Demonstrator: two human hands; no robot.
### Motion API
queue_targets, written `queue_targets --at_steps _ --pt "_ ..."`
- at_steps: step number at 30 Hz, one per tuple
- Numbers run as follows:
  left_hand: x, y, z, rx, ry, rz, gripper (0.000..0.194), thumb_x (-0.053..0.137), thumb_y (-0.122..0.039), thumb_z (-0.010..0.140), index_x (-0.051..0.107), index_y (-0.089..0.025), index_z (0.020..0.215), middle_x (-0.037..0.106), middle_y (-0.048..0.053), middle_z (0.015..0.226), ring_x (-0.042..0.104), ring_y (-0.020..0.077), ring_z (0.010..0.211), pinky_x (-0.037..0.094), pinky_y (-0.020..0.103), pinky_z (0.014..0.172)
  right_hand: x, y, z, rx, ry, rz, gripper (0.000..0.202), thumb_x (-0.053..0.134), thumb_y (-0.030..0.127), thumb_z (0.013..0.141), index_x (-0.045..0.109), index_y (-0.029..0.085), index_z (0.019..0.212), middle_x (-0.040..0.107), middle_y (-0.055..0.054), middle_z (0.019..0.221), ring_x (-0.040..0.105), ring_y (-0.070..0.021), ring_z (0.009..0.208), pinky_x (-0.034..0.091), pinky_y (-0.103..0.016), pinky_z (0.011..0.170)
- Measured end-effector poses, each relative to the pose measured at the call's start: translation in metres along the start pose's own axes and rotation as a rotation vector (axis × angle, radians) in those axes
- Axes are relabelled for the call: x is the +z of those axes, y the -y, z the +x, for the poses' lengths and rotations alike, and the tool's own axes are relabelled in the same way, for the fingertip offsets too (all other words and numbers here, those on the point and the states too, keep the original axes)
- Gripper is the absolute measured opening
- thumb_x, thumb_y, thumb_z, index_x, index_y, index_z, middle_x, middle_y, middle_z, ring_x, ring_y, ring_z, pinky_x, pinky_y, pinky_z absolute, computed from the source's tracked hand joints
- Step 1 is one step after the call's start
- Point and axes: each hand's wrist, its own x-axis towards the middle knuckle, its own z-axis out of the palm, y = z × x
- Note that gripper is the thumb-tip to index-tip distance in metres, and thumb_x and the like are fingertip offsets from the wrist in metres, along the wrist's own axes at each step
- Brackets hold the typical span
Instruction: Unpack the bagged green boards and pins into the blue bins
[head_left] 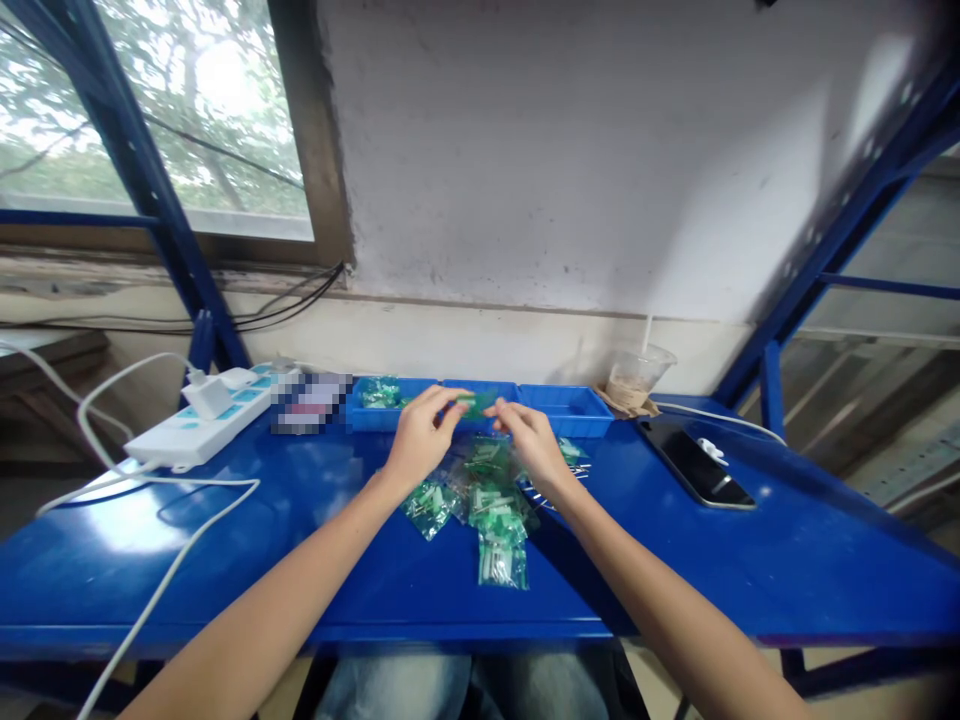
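Between my two hands, just in front of the blue bins, is a small green plastic bag. My left hand pinches its left end, and the fingertips of my right hand are closed at its right end. Below them on the blue table lies a pile of clear green bags with white and green pieces inside. One bag sits at the pile's left, under my left wrist. Thin metallic pieces lie partly hidden beneath my right hand.
Three blue bins line the back; the left one holds green bags. A white power strip with cables is at left. At right are a phone, white earphones and a plastic cup with a straw.
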Motion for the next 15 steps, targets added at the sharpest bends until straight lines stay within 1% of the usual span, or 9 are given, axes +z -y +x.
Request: queue_targets --at_steps 2,3,4,6,8,10,11,13,15 --pt "-0.0001 -0.0027 -0.0025 0.192 0.054 0.09 0.02 0.048 -0.022 0.088 0.064 -0.023 0.1 0.062 0.005 0.097 0.055 0.0177 0.091 0.044 0.033 0.081 0.0 -0.0005 0.003 0.219 0.014 0.275 0.04 0.049 0.054 0.076 0.059 0.016 0.065 0.054 -0.001 0.058 0.049 -0.0132 0.054 0.038 -0.026 0.054" --pt "0.0002 -0.0033 -0.0037 0.27 0.083 0.128 0.022 0.047 -0.019 0.088 0.064 -0.024 0.101 0.061 0.005 0.099 0.054 0.0179 0.092 0.044 0.034 0.082 0.0001 -0.0014 0.0041 0.289 -0.002 0.37 0.039 0.054 0.054 0.072 0.056 0.017 0.062 0.052 0.0 0.055 0.047 -0.012 0.05 0.035 -0.025 0.05" --pt "0.0006 -0.0035 -0.0048 0.327 0.107 0.159 0.024 0.047 -0.017 0.088 0.065 -0.025 0.102 0.061 0.005 0.1 0.052 0.0181 0.093 0.044 0.035 0.083 0.0003 -0.0026 0.0048 0.326 -0.023 0.427 0.035 0.058 0.051 0.069 0.055 0.017 0.061 0.052 0.001 0.054 0.047 -0.0113 0.049 0.033 -0.024 0.048" --pt "0.0016 -0.0035 -0.0064 0.37 0.146 0.2 0.027 0.047 -0.013 0.086 0.065 -0.027 0.102 0.058 0.006 0.105 0.05 0.019 0.097 0.044 0.037 0.083 0.0006 -0.0054 0.0055 0.324 -0.06 0.447 0.027 0.064 0.042 0.065 0.056 0.017 0.063 0.051 0.003 0.052 0.048 -0.0112 0.048 0.032 -0.022 0.046" --pt "0.0029 -0.0045 -0.0072 0.332 0.165 0.206 0.024 0.051 -0.017 0.084 0.065 -0.027 0.101 0.056 0.006 0.109 0.048 0.0211 0.102 0.042 0.039 0.087 0.0011 -0.008 0.0054 0.255 -0.078 0.392 0.022 0.063 0.038 0.065 0.059 0.017 0.069 0.052 0.003 0.052 0.049 -0.0112 0.048 0.033 -0.022 0.046" --pt "0.0043 -0.0065 -0.0069 0.208 0.159 0.15 0.021 0.056 -0.026 0.082 0.065 -0.024 0.101 0.054 0.007 0.109 0.048 0.0222 0.102 0.042 0.04 0.088 0.0019 -0.0096 0.0045 0.146 -0.106 0.301 0.023 0.062 0.038 0.067 0.059 0.017 0.074 0.056 0.002 0.057 0.05 -0.0116 0.05 0.037 -0.023 0.048" --pt "0.0051 -0.0074 -0.0063 0.112 0.145 0.098 0.022 0.057 -0.032 0.081 0.065 -0.023 0.099 0.055 0.007 0.106 0.05 0.0217 0.099 0.043 0.038 0.085 0.0023 -0.0099 0.0036 0.078 -0.124 0.242 0.022 0.061 0.038 0.069 0.058 0.017 0.077 0.058 0.001 0.062 0.052 -0.0123 0.053 0.04 -0.024 0.051" --pt "0.0065 -0.0076 -0.0044 -0.148 0.117 -0.057 0.031 0.049 -0.045 0.084 0.067 -0.019 0.091 0.057 0.007 0.092 0.055 0.0185 0.083 0.046 0.032 0.073 0.0033 -0.0096 0.0009 -0.064 -0.158 0.092 0.02 0.057 0.035 0.074 0.058 0.018 0.083 0.062 -0.002 0.071 0.057 -0.0147 0.062 0.044 -0.026 0.057" --pt "0.0071 -0.0051 -0.0018 -0.443 0.116 -0.254 0.049 0.035 -0.054 0.087 0.066 -0.017 0.08 0.058 0.006 0.076 0.052 0.0138 0.062 0.042 0.027 0.057 0.0038 -0.0084 -0.0023 -0.203 -0.173 -0.08 0.017 0.052 0.031 0.079 0.059 0.019 0.087 0.065 -0.004 0.079 0.06 -0.0166 0.072 0.046 -0.028 0.063"
